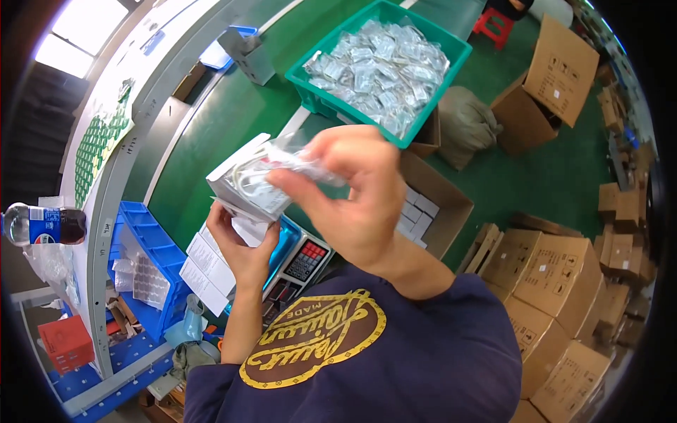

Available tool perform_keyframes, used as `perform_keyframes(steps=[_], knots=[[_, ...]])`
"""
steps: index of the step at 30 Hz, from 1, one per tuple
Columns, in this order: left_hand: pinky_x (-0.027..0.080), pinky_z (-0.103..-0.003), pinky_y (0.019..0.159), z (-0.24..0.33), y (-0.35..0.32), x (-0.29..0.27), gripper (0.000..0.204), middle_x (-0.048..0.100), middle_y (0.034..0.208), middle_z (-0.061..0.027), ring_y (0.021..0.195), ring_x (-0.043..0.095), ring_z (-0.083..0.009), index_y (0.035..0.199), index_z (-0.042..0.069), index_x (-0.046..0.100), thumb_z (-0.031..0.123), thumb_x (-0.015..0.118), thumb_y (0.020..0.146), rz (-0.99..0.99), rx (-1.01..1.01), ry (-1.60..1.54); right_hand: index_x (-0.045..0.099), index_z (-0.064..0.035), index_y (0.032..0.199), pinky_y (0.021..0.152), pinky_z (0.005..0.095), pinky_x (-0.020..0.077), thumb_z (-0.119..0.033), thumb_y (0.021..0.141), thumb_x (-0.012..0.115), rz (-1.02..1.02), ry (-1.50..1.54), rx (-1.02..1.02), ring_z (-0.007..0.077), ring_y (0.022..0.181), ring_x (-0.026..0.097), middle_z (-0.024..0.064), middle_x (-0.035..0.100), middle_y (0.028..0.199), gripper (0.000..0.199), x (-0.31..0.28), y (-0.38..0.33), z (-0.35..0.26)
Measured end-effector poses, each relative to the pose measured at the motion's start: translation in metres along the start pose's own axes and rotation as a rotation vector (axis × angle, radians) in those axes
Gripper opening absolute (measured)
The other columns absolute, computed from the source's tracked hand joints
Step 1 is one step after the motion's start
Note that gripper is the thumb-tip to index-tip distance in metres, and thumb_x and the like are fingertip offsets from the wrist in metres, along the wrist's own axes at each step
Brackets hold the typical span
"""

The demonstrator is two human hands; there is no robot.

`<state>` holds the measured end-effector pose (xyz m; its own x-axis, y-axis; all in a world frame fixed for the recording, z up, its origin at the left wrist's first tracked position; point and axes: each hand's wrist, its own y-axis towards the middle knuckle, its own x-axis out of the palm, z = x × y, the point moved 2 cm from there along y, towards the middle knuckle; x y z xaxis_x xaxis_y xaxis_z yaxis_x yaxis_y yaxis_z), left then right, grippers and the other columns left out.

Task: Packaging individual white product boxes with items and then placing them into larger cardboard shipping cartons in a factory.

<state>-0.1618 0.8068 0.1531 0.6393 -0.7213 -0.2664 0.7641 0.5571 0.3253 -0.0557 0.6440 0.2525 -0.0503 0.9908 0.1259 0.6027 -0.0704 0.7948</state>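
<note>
White cardboard box (247, 185), small and open at the top, sits tilted in the air just above a digital weighing scale with a blue platform and red keys (300, 257), the landmark of this bench seen from the head camera. The left hand (243, 250) grips the box from below, fingers curled and clamped on its lower corner. The right hand (356, 190) meets the box from the side, thumb and fingertips pinched together on a clear plastic sachet holding a coiled white cable (300, 163), which lies across the box's open mouth.

Beyond the scale, on the green conveyor surface (233, 113), stands a teal plastic crate (451, 53) heaped with more clear sachets (384, 67). Just left of the scale lie white paper sheets (204, 264) and a blue plastic bin with compartments (151, 247). Right of the scale, an open brown carton (441, 204) holds rows of small white boxes (416, 211). Farther right, well apart from the scale, stacked brown cartons (557, 282) crowd the green floor. Far left of the scale, a dark soft-drink bottle (46, 225) rests on its side.
</note>
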Motion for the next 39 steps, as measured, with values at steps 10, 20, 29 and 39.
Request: perform_keyframes(steps=[10, 20, 29, 39], knots=[[0.044, -0.038, 0.094, 0.018, -0.026, 0.001, 0.111, 0.044, 0.132, -0.0155, 0.116, 0.052, -0.0284, 0.148, 0.006, 0.012, 0.017, 0.086, 0.067, -0.114, 0.217, 0.105, 0.065, -0.0101, 0.102, 0.104, 0.0554, 0.0336, -0.044, 0.074, 0.07, -0.73, -0.418, 0.083, 0.0343, 0.131, 0.032, 0.0106, 0.046, 0.132, 0.044, -0.026, -0.048, -0.017], [0.026, -0.042, 0.112, 0.025, -0.082, -0.016, 0.104, 0.027, 0.145, -0.0196, 0.135, 0.032, -0.0315, 0.15, 0.003, 0.007, 0.019, 0.069, 0.068, -0.644, -0.203, -0.303, 0.03, -0.0087, 0.141, 0.104, 0.0411, 0.0378, -0.029, 0.078, 0.081, -0.768, 0.52, 0.743, 0.0302, 0.125, 0.046, 0.022, 0.04, 0.136, 0.083, -0.065, -0.128, -0.015], [0.047, -0.038, 0.09, 0.036, -0.066, -0.007, 0.062, 0.043, 0.124, -0.0149, 0.112, 0.051, -0.0277, 0.117, 0.005, 0.049, 0.029, 0.084, 0.072, -0.599, -0.24, 0.049, 0.056, -0.0052, 0.095, 0.094, 0.0413, 0.0445, -0.014, 0.081, 0.066, -0.768, 0.237, 0.508, 0.0295, 0.114, 0.054, 0.0207, 0.046, 0.13, 0.019, -0.045, -0.102, 0.013], [0.05, -0.041, 0.094, 0.019, -0.085, 0.0, 0.098, 0.033, 0.146, -0.0145, 0.118, 0.055, -0.0274, 0.144, 0.009, 0.024, 0.019, 0.087, 0.069, -0.355, -0.146, -0.256, 0.064, -0.0015, 0.107, 0.094, 0.0342, 0.0417, -0.013, 0.088, 0.061, -0.944, 0.435, 0.923, 0.0248, 0.108, 0.053, 0.0109, 0.051, 0.113, 0.022, -0.02, -0.082, 0.01]])
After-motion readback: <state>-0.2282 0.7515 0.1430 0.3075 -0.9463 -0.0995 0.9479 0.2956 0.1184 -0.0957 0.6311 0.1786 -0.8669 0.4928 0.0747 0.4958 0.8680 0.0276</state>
